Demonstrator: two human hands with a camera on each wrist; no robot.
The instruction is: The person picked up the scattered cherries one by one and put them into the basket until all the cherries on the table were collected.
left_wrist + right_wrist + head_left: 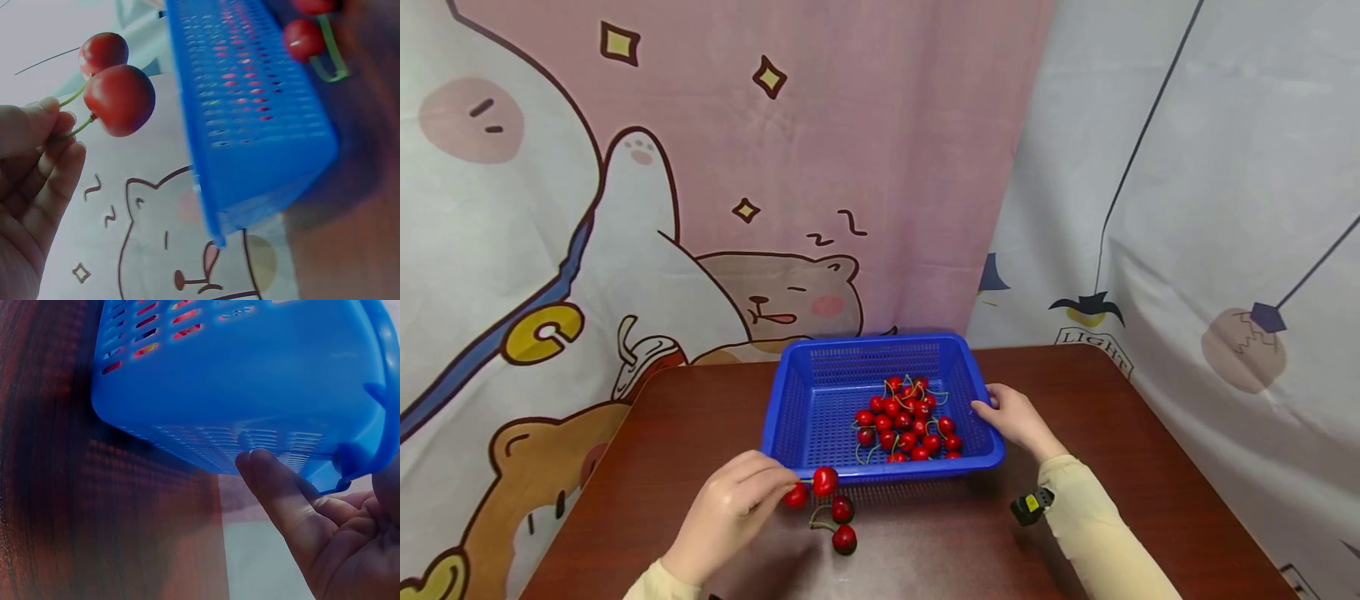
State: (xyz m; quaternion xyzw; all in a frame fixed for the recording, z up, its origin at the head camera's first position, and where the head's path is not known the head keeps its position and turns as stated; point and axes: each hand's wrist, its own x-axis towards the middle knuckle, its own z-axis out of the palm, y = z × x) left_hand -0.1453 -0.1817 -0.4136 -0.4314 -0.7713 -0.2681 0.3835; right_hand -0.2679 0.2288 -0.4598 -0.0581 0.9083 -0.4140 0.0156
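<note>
My left hand [737, 504] pinches the green stems of a pair of red cherries [120, 100] between thumb and fingers. The pair hangs at the near rim of a blue plastic basket [790, 392]. Inside the basket, toward its right half, lies a pile of red cherries [904, 421] with stems. My right hand [1017, 417] grips the basket's right rim, thumb over the edge and fingers [275, 481] against the outside wall. In front of the basket, another joined pair of cherries [844, 539] rests on the table, close to the left fingertips.
The brown wooden table [940, 542] carries the basket near its back edge. Behind and at the right hang printed curtains [910, 167] with cartoon animals. A small dark device with a yellow mark [1032, 506] sits at the right wrist.
</note>
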